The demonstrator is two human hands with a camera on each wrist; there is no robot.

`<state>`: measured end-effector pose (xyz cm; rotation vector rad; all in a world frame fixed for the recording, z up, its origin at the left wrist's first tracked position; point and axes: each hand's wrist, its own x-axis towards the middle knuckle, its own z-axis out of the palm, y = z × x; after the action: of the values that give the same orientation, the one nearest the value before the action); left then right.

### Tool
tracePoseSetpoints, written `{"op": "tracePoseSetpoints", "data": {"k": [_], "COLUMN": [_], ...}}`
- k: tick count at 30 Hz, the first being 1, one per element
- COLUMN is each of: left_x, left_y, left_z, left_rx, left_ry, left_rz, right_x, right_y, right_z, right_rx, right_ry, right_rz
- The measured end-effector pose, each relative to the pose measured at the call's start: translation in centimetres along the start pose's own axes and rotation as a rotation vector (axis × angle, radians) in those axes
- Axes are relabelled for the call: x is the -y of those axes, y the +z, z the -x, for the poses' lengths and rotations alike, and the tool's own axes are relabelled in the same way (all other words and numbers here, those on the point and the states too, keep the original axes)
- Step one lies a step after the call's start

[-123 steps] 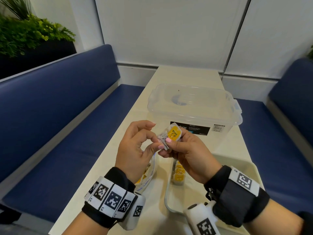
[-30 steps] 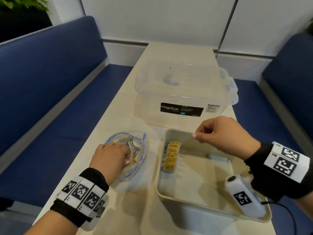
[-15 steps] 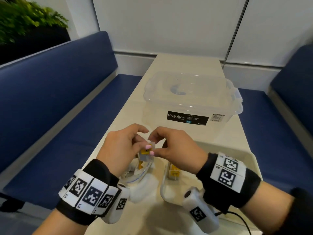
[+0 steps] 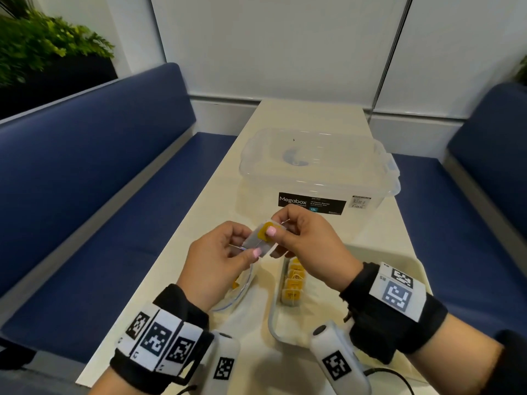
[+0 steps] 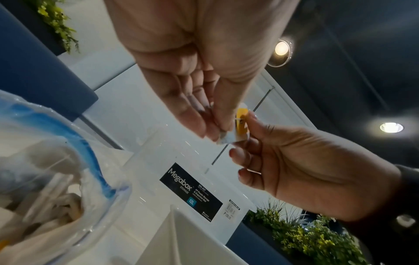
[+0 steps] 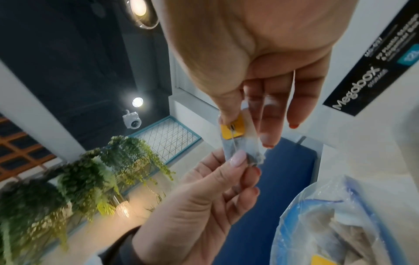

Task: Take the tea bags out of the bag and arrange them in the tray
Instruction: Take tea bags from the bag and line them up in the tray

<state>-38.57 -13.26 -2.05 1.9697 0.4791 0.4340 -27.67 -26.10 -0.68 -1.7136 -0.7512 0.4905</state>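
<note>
A tea bag [image 4: 260, 238] with a yellow tag is held in the air above the table between both hands. My left hand [image 4: 219, 258] pinches its lower end with thumb and fingers. My right hand [image 4: 302, 238] pinches its tag end, thumb pressed on the yellow tag [image 6: 233, 129]. The same tea bag [image 5: 235, 132] shows between both hands in the left wrist view. Below, the clear zip bag [image 4: 242, 283] with a blue seal lies on the table, more tea bags inside [image 6: 353, 236]. The cream tray [image 4: 273, 323] holds a row of several tea bags [image 4: 293, 283] along its left side.
A clear lidded Megabox storage box [image 4: 316, 172] stands on the narrow table [image 4: 308, 115] just beyond the hands. Blue benches [image 4: 85, 181] flank the table on both sides. A planter [image 4: 42, 52] sits at the far left. A black cable [image 4: 385, 374] lies near the tray's front edge.
Both hands have lifted a tea bag higher above the zip bag and turned it so the yellow tag faces up. One second ago the left hand was in the bag, the right over the tray.
</note>
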Motion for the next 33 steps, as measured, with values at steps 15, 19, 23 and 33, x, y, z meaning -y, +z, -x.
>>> {"op": "tracePoseSetpoints", "data": {"k": [15,19,23,33], "left_x": [-0.6,-0.5,0.7,4.8], "left_y": [2.7,3.4,3.9,4.4], "left_z": [0.7,0.0,0.1,2.7], "left_rx": [0.049,0.056,0.075,0.259], "left_ry": [0.041,0.091,0.144,0.25], "left_rz": [0.228,0.171,-0.029,-0.404], "right_x": [0.9,1.3,0.9,-3.3], "right_y": [-3.1,-4.9,-6.9,-7.6], "right_z": [1.2,1.2,1.0,-0.8], "right_rx": [0.01,0.042,0.031,0.187], "right_ry": [-0.076,-0.059,-0.037,0.147], "right_rz": [0.102,0.318,0.542,1.3]}}
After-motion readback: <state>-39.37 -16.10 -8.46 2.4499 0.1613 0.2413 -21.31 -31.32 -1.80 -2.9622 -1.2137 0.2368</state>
